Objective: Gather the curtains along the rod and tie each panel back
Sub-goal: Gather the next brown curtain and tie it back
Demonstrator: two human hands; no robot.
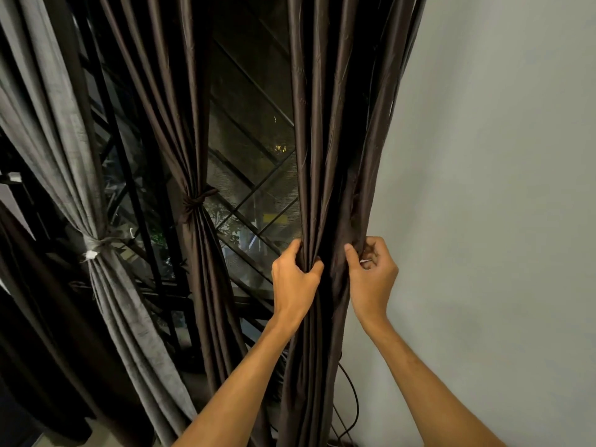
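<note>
A dark brown curtain panel hangs bunched beside the wall on the right. My left hand grips its folds from the left side. My right hand pinches the folds on the right edge, thumb in front and fingers curled behind. To the left, a second brown panel is cinched at mid height by a brown tie. Further left, a grey panel is bound with a grey tie. The rod is out of view.
A plain grey wall fills the right side. Behind the curtains is a dark window with a black diagonal grille. A black cable loops near the floor under the right panel. Another dark curtain hangs at lower left.
</note>
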